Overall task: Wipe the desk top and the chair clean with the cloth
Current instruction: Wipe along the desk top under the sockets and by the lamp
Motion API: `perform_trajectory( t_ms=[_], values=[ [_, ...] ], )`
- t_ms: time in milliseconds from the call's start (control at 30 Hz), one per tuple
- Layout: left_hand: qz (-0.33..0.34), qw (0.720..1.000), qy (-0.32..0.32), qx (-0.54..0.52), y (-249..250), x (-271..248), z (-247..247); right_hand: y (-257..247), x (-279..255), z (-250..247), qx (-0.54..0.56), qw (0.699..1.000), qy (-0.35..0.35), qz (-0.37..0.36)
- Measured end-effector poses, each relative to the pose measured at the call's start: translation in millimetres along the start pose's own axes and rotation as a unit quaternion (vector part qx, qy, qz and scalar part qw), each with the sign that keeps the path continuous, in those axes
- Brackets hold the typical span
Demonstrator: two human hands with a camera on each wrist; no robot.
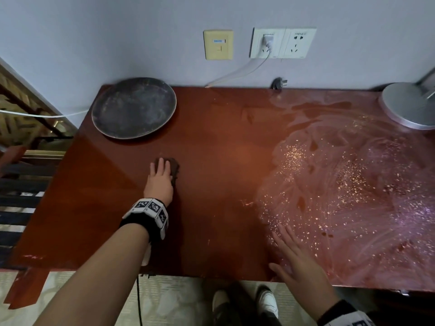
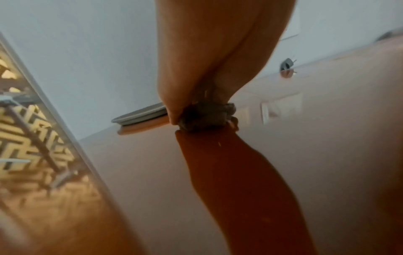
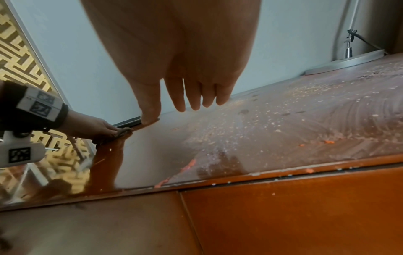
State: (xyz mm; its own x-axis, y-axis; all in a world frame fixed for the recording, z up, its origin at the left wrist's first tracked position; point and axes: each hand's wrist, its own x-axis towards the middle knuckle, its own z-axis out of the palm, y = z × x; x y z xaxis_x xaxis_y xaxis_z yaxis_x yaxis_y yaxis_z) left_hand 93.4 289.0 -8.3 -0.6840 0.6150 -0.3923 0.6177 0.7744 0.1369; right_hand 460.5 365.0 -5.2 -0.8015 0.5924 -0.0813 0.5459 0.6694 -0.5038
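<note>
Left hand (image 1: 159,178) is flat on a wadded brown cloth (image 1: 174,169), fingers straight, pressing it onto the glossy reddish desk top (image 1: 211,161) left of centre. Right hand (image 1: 297,262) is spread flat near the front edge, right by the crumb-speckled smeary patch (image 1: 341,184). Round dark plate (image 1: 134,107) at the back left, brushed-metal lamp base (image 1: 409,104) far right.

left arm reaches forward, forearm bare, marker band at the wrist. left hand (image 1: 160,177) lies palm down, fingers straight and together, pressing flat. right hand (image 1: 297,260) hangs low and forward, palm down, fingers (image 3: 181,96) straight and slightly spread, thumb out to the side; black cuff at wrist.
</note>
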Motion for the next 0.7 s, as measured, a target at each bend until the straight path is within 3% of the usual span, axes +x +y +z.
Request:
perform_trajectory(
  t_ms=[100, 167, 267, 367, 467, 567, 633, 700],
  values=[
    [0.127, 0.992, 0.014, 0.018, 7, -42, 30, -2, -3, 4, 0.026, 1.000, -0.017, 0.008],
    [0.208, 0.977, 0.056, 0.003, 6, -89, 53, -8, 0, 9, 0.024, 0.999, -0.038, -0.010],
    [0.232, 0.971, 0.056, -0.026, -2, -142, 71, -24, 10, 19, 0.018, 0.996, -0.073, -0.048],
    [0.148, 0.983, 0.092, -0.052, -24, -144, 74, -42, 19, 24, -0.002, 0.992, -0.111, -0.060],
    [0.031, 0.988, 0.140, -0.056, -69, -126, 60, -54, 24, 18, -0.032, 0.993, -0.068, -0.094],
    [-0.066, 0.988, 0.131, -0.048, -117, -118, 43, -56, 22, 18, -0.060, 0.992, -0.070, -0.088],
    [-0.094, 0.986, 0.122, -0.065, -133, -123, 43, -51, 17, 23, -0.038, 0.994, -0.074, -0.077],
    [-0.080, 0.981, 0.129, -0.118, -129, -134, 52, -49, 14, 24, -0.023, 0.994, -0.094, -0.051]
  ],
)
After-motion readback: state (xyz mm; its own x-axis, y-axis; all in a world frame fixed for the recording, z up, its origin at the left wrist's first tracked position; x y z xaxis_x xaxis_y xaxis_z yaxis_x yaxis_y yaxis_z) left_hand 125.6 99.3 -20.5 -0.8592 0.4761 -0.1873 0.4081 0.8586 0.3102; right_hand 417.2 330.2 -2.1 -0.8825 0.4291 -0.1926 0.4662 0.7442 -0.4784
